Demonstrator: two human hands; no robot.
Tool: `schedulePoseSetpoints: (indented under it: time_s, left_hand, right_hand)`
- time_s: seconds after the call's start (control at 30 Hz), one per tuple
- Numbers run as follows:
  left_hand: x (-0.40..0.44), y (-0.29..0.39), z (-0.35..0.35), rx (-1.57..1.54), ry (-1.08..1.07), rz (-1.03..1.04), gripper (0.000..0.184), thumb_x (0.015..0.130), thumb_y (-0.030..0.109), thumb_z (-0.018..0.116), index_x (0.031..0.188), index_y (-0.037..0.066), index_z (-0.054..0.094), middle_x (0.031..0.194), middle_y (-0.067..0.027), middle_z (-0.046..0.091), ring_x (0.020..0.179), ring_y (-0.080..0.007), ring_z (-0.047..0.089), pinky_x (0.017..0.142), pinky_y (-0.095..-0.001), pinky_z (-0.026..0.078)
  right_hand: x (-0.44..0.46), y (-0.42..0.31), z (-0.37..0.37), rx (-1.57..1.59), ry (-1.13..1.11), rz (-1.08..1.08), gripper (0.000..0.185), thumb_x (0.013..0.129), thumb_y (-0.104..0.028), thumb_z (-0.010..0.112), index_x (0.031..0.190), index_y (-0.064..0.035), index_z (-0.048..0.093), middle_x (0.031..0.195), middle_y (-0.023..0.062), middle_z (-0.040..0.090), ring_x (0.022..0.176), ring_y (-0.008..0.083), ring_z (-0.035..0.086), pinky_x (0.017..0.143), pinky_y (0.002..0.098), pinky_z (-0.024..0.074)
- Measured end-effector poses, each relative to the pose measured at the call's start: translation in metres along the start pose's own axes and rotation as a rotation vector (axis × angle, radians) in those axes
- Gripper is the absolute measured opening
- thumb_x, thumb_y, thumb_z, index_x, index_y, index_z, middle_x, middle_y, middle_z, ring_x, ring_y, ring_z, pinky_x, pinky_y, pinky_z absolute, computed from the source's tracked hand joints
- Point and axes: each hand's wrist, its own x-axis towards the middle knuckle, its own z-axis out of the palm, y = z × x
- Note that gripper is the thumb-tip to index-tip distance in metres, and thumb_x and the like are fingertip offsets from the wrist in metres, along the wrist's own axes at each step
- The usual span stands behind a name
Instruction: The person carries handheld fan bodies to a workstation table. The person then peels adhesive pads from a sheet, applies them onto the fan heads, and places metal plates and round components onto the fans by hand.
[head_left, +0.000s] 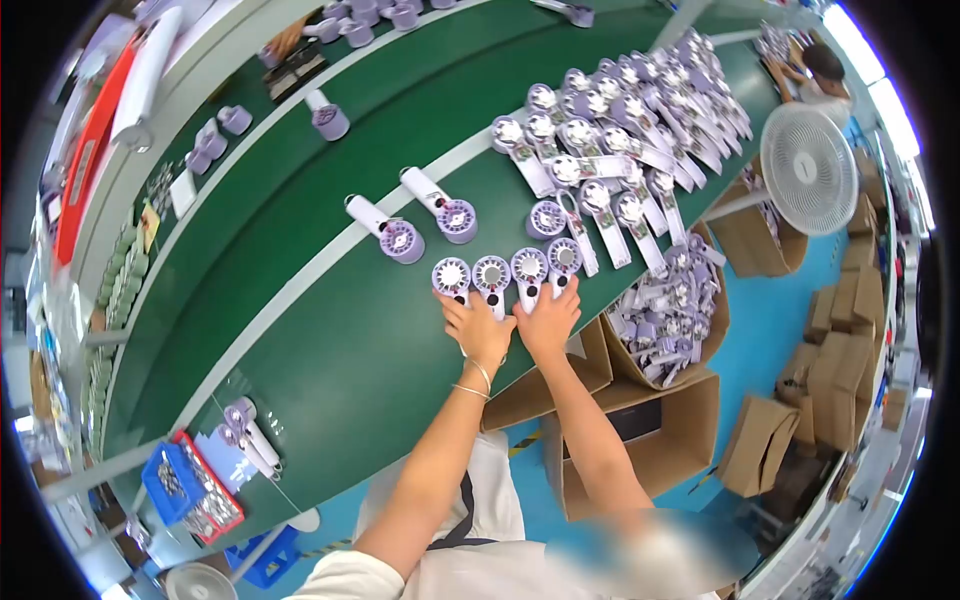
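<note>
Side by side on the green bench, handheld fans with lilac round heads and white handles lie in a row. My left hand (478,326) is closed round the handles of two of them, a left-end fan (451,275) and its neighbour (491,273). Two more, a fan (529,266) and the right-end fan (564,257), have their handles in my right hand (549,318). My thumbs nearly meet between the pairs. Just beyond lies a fan with a lilac head (547,219). Two others, a fan (402,241) and a fan (456,220), rest farther left.
A large pile of fans (630,110) covers the bench at upper right. Below its edge stands a cardboard box (715,335) filled with fan parts. Blue (165,485) and red bins sit at lower left. A white pedestal fan (808,170) and a co-worker (822,85) are at right.
</note>
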Motion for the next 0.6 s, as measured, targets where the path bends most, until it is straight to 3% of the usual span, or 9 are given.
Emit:
schedulePoseSetpoints:
  time_s: [0.17,0.3,0.47,0.6]
  left_hand:
    - [-0.002,-0.040,-0.020,0.244,0.027,0.172,0.061,0.067,0.026,0.079,0.118,0.005,0.053,0.155,-0.0313,0.012,0.135,-0.0475,0.028,0.100,-0.0641,0.030]
    - [-0.016,-0.067,-0.036,0.186,0.049,0.103,0.061,0.064,0.038,0.083,0.116,0.015,0.059,0.140,-0.0247,0.031,0.119,-0.0423,0.040,0.092,-0.0588,0.037]
    - [-0.046,-0.114,-0.062,0.206,0.019,0.062,0.058,0.066,0.041,0.080,0.114,0.013,0.061,0.138,-0.0267,0.032,0.117,-0.0429,0.041,0.091,-0.0568,0.039]
    - [-0.113,-0.182,-0.110,0.171,0.066,0.011,0.060,0.064,0.040,0.079,0.113,0.011,0.062,0.135,-0.0282,0.035,0.114,-0.0438,0.041,0.089,-0.0547,0.040]
  right_hand:
    - [-0.042,0.005,-0.008,-0.025,-0.077,-0.012,0.061,0.069,-0.035,0.080,0.111,0.0004,0.054,0.144,0.0382,0.028,0.119,0.0496,0.041,0.095,0.0588,0.0368]
    - [-0.070,0.002,-0.011,-0.002,-0.116,-0.045,0.059,0.070,-0.033,0.078,0.111,0.0017,0.053,0.143,0.0396,0.027,0.119,0.0514,0.040,0.097,0.0589,0.0361]
    - [-0.084,0.002,-0.023,-0.015,-0.155,-0.098,0.059,0.069,-0.030,0.077,0.115,0.0002,0.055,0.144,0.0360,0.028,0.118,0.0503,0.042,0.097,0.0573,0.0379]
    - [-0.113,-0.005,-0.041,-0.021,-0.238,-0.205,0.072,0.068,-0.031,0.076,0.125,0.0051,0.050,0.144,0.0400,0.030,0.122,0.0522,0.041,0.102,0.0578,0.0349]
